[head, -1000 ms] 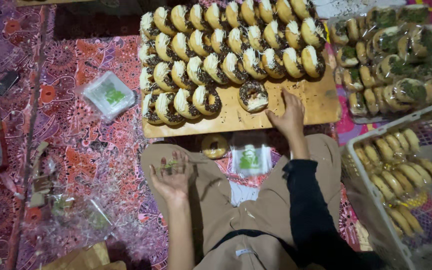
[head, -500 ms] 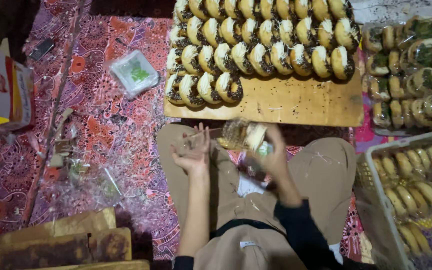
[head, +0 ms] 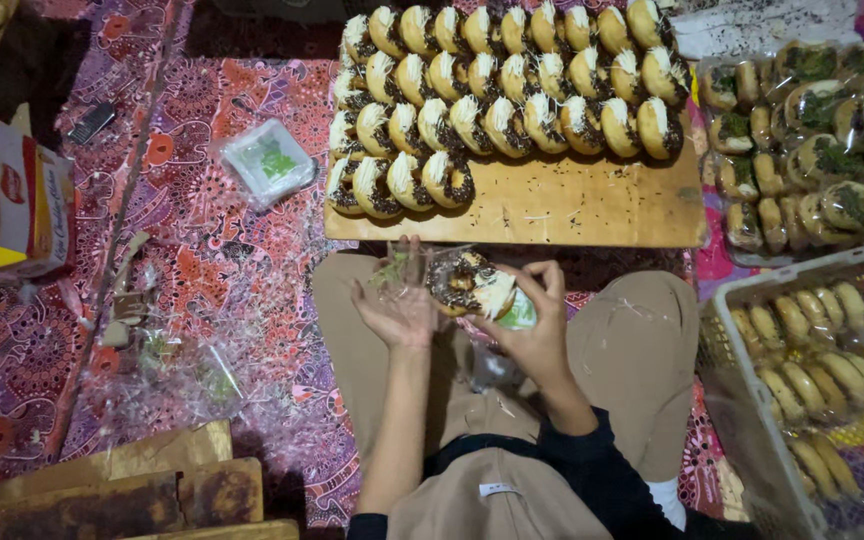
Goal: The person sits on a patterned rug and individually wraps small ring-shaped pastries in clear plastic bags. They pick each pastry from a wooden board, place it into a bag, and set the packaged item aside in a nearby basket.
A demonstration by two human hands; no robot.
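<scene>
Over my lap, my right hand (head: 537, 325) grips a topped doughnut (head: 467, 283) that sits partly inside a clear plastic bag (head: 407, 270). My left hand (head: 397, 310) holds that bag, palm up, just left of the doughnut. Both hands are a little below the near edge of a wooden board (head: 572, 215). Several rows of topped doughnuts (head: 497, 75) cover the board's far part. More clear bags lie in my lap under the hands, partly hidden.
A stack of clear bags (head: 267, 160) lies on the patterned mat left of the board. Wrapped doughnuts (head: 822, 130) pile at the right, above a white basket (head: 742, 310) of wrapped ones. A cardboard box (head: 22, 200) stands left; wooden boards (head: 122, 495) lie lower left.
My right hand took a doughnut off the board and brought it to my lap. My left hand lifted a clear bag from my knee, and the doughnut now sits partly in it.
</scene>
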